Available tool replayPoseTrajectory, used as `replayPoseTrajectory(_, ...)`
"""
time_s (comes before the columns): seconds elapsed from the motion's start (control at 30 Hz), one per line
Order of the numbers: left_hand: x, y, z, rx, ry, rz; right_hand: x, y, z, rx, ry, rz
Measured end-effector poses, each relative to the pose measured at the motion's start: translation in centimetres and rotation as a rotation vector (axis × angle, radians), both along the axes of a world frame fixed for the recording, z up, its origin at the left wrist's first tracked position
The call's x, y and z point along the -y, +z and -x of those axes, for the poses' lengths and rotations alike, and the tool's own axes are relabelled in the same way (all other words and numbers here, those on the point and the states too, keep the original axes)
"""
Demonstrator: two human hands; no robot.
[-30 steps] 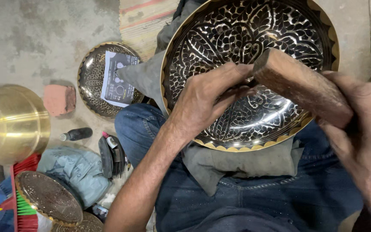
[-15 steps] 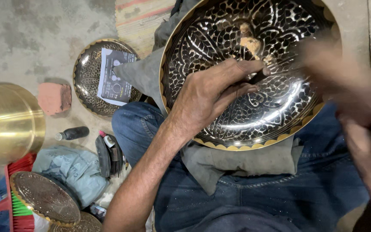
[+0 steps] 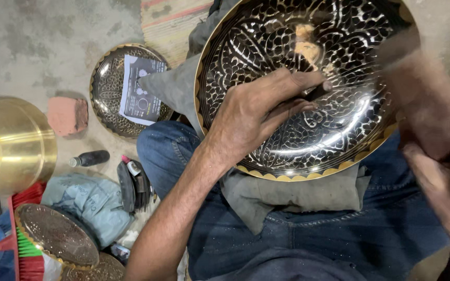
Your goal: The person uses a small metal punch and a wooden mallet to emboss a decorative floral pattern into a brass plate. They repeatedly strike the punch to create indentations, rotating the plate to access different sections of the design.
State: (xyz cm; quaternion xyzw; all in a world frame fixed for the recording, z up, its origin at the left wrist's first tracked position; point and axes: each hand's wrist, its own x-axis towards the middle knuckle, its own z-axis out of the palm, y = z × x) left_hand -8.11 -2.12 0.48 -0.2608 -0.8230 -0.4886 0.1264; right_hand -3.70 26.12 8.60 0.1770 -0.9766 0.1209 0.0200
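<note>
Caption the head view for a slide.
Left hand holds a thin tool on an engraved black-and-brass bowl in the lap; blurred right hand beside it.

the right hand (image 3: 433, 140), which held a wooden mallet clearly over the engraved bowl (image 3: 266, 47) a second ago, is now a raised blur at the bowl's right edge.
</note>
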Motion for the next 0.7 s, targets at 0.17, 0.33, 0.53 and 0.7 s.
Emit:
replayPoseTrajectory(0.17, 0.0, 0.0, -0.2, -0.01, 0.004, 0.005, 1.7, 0.7, -0.2, 0.093, -0.104, 0.225)
replayPoseTrajectory(0.33, 0.0, 0.1, -0.2, -0.004, 0.016, 0.041, 3.1, 1.8, -0.2, 0.025, -0.042, 0.132)
replayPoseTrajectory(0.53, 0.1, 0.6, -0.4, 0.021, 0.023, 0.022, 2.5, 1.2, -0.3, 0.101, -0.176, -0.039)
replayPoseTrajectory(0.7, 0.1, -0.2, -0.3, 0.029, 0.005, 0.046, 1.9, 0.9, -0.7, 0.062, -0.124, 0.092)
